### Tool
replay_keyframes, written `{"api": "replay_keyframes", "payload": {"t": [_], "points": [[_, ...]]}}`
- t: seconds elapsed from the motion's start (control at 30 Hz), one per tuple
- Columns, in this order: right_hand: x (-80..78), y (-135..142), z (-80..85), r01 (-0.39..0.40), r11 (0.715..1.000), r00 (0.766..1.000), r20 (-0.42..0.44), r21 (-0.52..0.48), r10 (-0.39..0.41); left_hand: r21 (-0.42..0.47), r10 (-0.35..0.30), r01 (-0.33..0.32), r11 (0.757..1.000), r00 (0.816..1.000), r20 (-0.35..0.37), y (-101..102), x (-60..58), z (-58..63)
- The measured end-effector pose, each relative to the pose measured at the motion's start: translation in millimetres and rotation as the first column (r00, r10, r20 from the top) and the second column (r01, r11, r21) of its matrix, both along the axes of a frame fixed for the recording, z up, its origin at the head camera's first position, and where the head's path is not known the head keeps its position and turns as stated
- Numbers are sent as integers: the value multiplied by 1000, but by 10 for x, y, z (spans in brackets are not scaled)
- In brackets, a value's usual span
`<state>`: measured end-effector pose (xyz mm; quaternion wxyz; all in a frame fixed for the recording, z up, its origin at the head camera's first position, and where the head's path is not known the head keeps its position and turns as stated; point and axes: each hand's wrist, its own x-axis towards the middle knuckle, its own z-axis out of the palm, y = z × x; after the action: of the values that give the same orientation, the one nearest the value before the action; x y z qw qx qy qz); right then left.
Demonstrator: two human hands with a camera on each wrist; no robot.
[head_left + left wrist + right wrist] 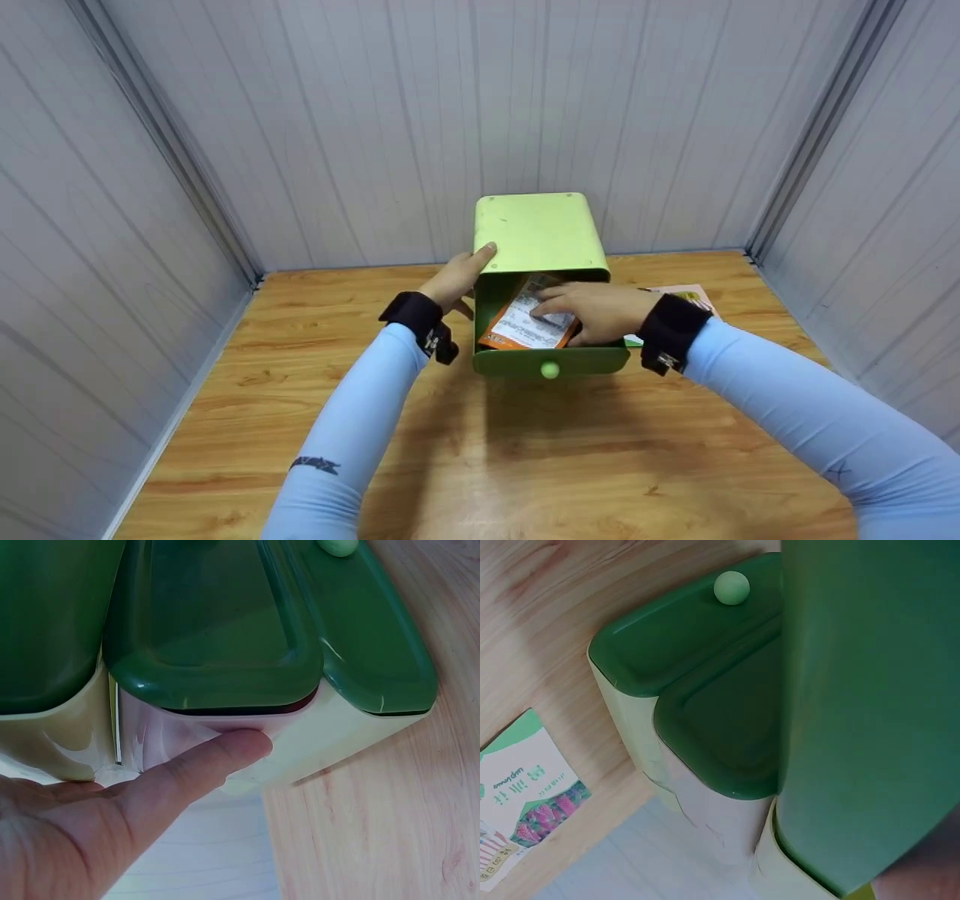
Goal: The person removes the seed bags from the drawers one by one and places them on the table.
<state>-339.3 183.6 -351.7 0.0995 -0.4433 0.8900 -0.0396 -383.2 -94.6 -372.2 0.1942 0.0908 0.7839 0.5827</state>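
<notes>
A wood-grain table [315, 390] carries the work, its surface glossy, with shadows falling in front of the cabinet; pale ribbed wall panels [337, 135] rise behind it and on both sides; near the back panel stands a cabinet [536, 232], its top a yellowish light green and its drawers dark green; the top drawer [510, 364] is pulled out, a round light-green knob [550, 370] on its front, and below it the right wrist view shows two lower drawers [724, 720] pushed in; inside the top drawer lies an orange packet [525, 324] with a white printed label, tilted across the drawer; the right hand [606, 309] reaches in from the right, its loosely extended fingers resting on the label, not clenched; the left hand [451, 283] is unclenched, its thumb on the cabinet's top edge and its other fingers down the left side, one straight against that side in the left wrist view; to the right of the cabinet a flower-printed packet [525, 799] lies on the table, partly hidden behind the right wrist in the head view.
</notes>
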Motion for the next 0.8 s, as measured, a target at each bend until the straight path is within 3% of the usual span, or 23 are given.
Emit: {"api": "replay_keyframes", "payload": {"t": [0.57,0.8], "points": [[-13,20,-58,-14,994,1000,-3,-111,14,-10,17,-16,1000,1000,18,8,-4,13],[-30,35,-124,-45,985,997,-70,-169,33,-11,10,-9,1000,1000,20,17,-23,-1]]}}
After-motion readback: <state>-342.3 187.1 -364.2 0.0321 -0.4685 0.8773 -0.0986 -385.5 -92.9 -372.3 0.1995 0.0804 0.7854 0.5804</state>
